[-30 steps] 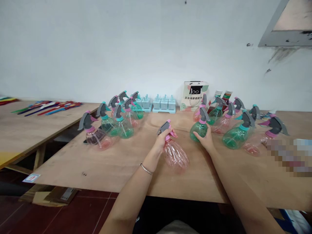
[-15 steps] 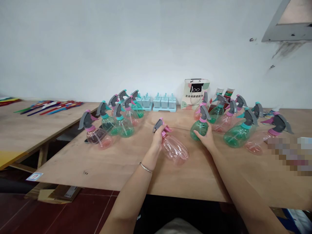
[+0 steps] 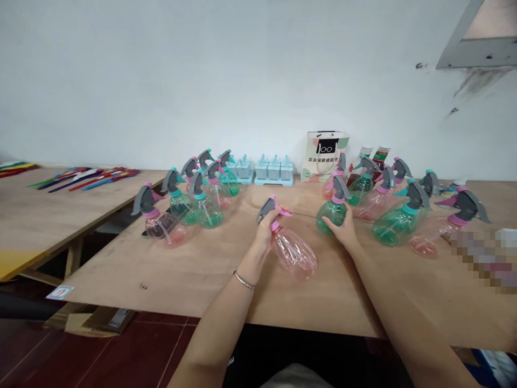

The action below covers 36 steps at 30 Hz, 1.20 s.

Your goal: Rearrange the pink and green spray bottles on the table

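My left hand (image 3: 266, 229) is closed round the neck of a clear pink spray bottle (image 3: 294, 253), which has a grey and pink trigger head and leans with its base toward the lower right. My right hand (image 3: 342, 226) wraps round the body of a green spray bottle (image 3: 329, 213) with a pink collar and grey head, standing on the table. Right of it are more bottles, among them a green spray bottle with a teal collar (image 3: 393, 226) and a pink one (image 3: 428, 240). Another group, including a green spray bottle (image 3: 208, 211), stands to the left.
Blue popsicle molds (image 3: 273, 172) and a paper bag (image 3: 325, 156) stand along the wall. A dark flat object lies behind a tilted pink bottle (image 3: 172, 234) at left. Colourful strips (image 3: 86, 178) lie on the neighbouring table, across a gap. Pixelated items (image 3: 484, 258) sit at right.
My left hand and the pink bottle have shifted slightly right and down, and more of its trigger head shows. My right hand stays on the green bottle. The view has moved a little.
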{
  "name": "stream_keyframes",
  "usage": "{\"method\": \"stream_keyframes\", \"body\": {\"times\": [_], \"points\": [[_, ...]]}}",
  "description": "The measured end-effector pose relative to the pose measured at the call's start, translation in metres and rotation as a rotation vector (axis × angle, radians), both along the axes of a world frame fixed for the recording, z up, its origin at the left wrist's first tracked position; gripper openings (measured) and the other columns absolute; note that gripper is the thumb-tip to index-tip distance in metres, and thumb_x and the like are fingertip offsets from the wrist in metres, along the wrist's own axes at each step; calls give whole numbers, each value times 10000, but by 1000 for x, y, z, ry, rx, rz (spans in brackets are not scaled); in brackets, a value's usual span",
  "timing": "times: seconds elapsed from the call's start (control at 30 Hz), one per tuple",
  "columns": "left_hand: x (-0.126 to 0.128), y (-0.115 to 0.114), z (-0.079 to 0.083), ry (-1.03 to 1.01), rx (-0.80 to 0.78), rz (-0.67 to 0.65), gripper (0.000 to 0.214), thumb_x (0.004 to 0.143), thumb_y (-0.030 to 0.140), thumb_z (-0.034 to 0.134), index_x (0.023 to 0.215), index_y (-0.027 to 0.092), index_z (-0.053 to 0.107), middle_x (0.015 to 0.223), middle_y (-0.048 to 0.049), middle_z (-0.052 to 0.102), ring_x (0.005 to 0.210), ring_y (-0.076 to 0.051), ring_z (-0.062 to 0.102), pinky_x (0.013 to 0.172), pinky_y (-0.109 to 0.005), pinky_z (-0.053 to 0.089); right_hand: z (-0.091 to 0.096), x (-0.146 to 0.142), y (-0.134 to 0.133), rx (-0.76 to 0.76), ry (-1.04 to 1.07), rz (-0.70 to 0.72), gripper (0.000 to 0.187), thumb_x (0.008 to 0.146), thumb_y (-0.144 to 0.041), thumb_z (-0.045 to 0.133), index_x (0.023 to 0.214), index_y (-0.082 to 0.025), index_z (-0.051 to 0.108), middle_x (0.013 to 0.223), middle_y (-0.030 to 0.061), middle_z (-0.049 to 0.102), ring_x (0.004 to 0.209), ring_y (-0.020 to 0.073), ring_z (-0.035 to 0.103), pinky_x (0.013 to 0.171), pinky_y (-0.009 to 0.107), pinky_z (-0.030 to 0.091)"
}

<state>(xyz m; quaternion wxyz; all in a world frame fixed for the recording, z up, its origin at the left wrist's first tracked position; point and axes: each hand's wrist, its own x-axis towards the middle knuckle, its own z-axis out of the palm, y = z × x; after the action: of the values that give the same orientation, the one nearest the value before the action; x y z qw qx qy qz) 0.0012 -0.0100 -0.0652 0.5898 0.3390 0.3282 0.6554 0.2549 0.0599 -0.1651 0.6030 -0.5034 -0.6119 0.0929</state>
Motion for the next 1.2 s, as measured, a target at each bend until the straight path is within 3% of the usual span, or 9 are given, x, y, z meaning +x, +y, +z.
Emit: {"method": "stream_keyframes", "body": {"times": [0.1,0.3,0.4,0.5,0.6,0.7,0.83,1.0,1.2], "points": [[0,-3,1,-12,47,-58,225,626,350,742,764,177,700,840,-42,746,872,-187,713,624,-212,506,0,0,0,3,-7,-1,903,673,-581,798,1393,-202,406,1420,179,505,1336,339,510,1157,548,388],[-4,-2,-1,15,0,-7,238,596,358,744,640,180,592,616,-1,639,652,-143,651,509,-194,436,-1,0,1,0,-9,-1,910,679,-589,792,1397,-193,399,1431,187,499,1341,338,505,1163,540,379],[-6,-2,1,67,-34,-72,268,596,375,769,734,178,650,752,-35,708,749,-175,689,531,-208,455,-1,-1,1,11,-1,-1,911,684,-601,782,1401,-194,394,1438,186,495,1348,340,499,1165,542,374],[-14,-6,7,175,42,-81,337,624,389,805,880,198,693,980,-53,738,918,-191,695,587,-204,474,0,-2,0,29,-10,-6,910,682,-612,777,1393,-182,406,1422,192,502,1346,348,494,1162,553,371],[-38,-15,14,373,109,85,338,691,396,801,980,252,703,1087,-33,721,1029,-181,660,647,-191,489,2,-3,-1,46,-19,-4,901,685,-619,771,1383,-171,417,1395,196,514,1331,354,497,1153,565,378],[-75,-23,17,555,112,274,298,738,444,758,970,263,711,1027,-38,712,960,-185,651,623,-207,490,2,-2,-1,47,-24,-1,890,695,-625,764,1385,-185,413,1399,186,506,1330,350,493,1149,567,381],[-130,-27,11,767,139,494,257,701,428,749,813,214,661,871,-27,675,756,-160,599,575,-237,460,-1,-1,0,29,-20,-7,914,687,-648,764,1394,-195,402,1412,180,493,1340,347,482,1157,562,370],[-179,-35,2,1087,142,712,318,744,456,671,921,192,652,843,-29,654,778,-181,613,750,-322,515,-1,-1,1,3,-8,-11,947,670,-656,770,1402,-185,398,1432,194,488,1351,358,482,1157,567,370],[-208,-52,6,1452,-23,599,698,662,512,773,1281,241,598,1041,-84,694,959,-297,650,812,-398,532,-1,-1,1,9,0,-2,964,654,-653,780,1395,-168,399,1415,210,498,1327,368,506,1144,582,383]]}}
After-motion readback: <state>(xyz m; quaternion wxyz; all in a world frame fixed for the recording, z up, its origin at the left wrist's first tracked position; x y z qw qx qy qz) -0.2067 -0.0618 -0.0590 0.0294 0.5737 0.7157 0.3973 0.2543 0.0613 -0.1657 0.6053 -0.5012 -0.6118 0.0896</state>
